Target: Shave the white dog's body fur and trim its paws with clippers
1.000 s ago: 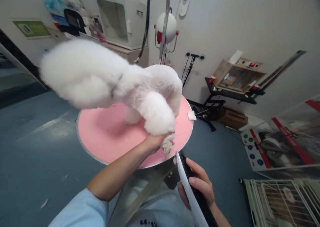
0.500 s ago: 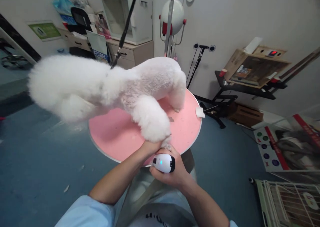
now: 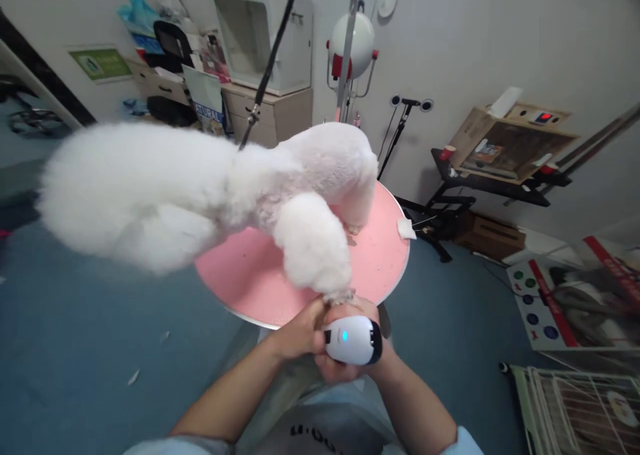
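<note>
Here, a white dog (image 3: 210, 181) is seen standing on a round pink desk (image 3: 380, 255), its long axis running from the fluffy head at the left of the view to the hindquarters at the right, near the desk's far edge. One hind leg (image 3: 313, 245) is drawn back over the near rim, the paw (image 3: 340, 297) pointing toward the wearer. The paw is gripped by the left hand (image 3: 300, 331), whose fingers are closed around it just below the rim. A white clipper (image 3: 353, 339) with a black end and a small blue light is held in the closed right hand (image 3: 357, 361); it lies roughly crosswise in the view, pressed close beside the left hand and directly under the paw. Its cutting end is hidden, so which way it faces cannot be told.

A black leash (image 3: 270, 68) slopes down from above to the dog's neck. A small white pad (image 3: 406, 228) lies at the desk's right edge. The floor (image 3: 75, 328) is blue-grey, with a few white scraps on it. Behind are a cabinet (image 3: 273, 111) bearing a white box, a stand with a round white head (image 3: 351, 41), and a black rack (image 3: 465, 188) against the pale wall.
</note>
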A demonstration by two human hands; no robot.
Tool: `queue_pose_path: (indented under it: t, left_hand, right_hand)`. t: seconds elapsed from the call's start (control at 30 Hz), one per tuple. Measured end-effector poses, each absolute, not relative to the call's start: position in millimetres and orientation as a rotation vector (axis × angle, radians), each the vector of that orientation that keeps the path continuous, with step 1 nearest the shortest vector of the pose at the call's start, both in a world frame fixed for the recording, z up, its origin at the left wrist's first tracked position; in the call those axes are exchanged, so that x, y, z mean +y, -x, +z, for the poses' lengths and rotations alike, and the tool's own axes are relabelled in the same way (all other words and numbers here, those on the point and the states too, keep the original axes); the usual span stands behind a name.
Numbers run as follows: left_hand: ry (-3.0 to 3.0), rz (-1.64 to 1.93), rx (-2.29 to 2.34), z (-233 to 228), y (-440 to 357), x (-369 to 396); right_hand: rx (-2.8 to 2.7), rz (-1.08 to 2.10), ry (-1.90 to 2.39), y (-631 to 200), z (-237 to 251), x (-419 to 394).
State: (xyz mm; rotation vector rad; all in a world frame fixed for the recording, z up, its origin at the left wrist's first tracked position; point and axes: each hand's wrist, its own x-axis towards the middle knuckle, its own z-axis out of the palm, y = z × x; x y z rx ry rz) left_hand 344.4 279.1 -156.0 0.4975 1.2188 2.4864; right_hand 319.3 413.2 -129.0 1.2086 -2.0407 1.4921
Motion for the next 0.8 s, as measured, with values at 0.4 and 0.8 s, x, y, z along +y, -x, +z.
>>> queue_pose_path:
  t: [0.4,0.8]
  left_hand:
    - [0.078,2.617,1.189,-153,-315,284]
    - [-0.157,2.505,1.088,-140,-315,269]
  right_hand:
    - [-2.327,1.480,-1.210,-363,-170,409]
    - [-1.627,2.277,-0.023,-318,-204,482]
